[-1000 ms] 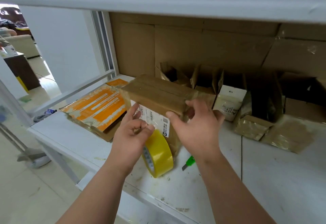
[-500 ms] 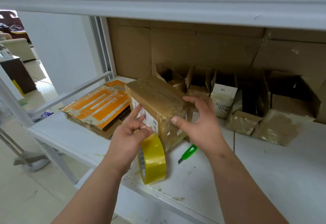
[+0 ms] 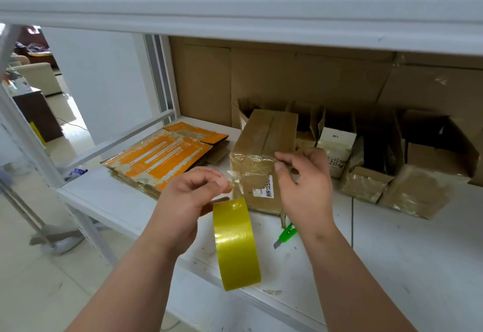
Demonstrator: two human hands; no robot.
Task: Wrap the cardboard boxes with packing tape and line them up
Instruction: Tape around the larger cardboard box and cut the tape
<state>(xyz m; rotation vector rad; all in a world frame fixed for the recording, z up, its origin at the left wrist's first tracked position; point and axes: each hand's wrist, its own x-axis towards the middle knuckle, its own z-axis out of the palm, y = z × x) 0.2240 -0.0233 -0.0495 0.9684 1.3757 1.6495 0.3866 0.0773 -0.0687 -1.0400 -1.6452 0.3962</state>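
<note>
Flattened orange cartons (image 3: 167, 156) lie at the ten o'clock side of the white surface (image 3: 407, 258), clear of the work.

Left hand (image 3: 188, 201): the fingers (image 3: 222, 182) are curled, thumb and forefinger pinching the free end of the clear tape at the near left corner of the box. The yellow tape roll (image 3: 236, 244) hangs on edge just below this hand at six o'clock from the box; whether the lower fingers carry it through the core cannot be told.

The cardboard box (image 3: 261, 159) stands at the centre of the surface, long axis running towards twelve o'clock, its near end face wrinkled with glossy tape and bearing a white label (image 3: 266, 188).

Right hand (image 3: 303, 188): the fingers are bent, with the tips pinching or pressing the tape at the upper right of that end face; the exact contact is not clear.

A green utility knife (image 3: 286, 236) lies at five o'clock from the box, partly under the right wrist. Further wrapped boxes (image 3: 415, 190) sit at three o'clock against the cardboard backing.

Assessment: the box appears light and stiff, though its taped skin looks slick. Hold is best taken across opposite long edges, not on the film. The tape is thin and likely to fold onto itself if slackened.
</note>
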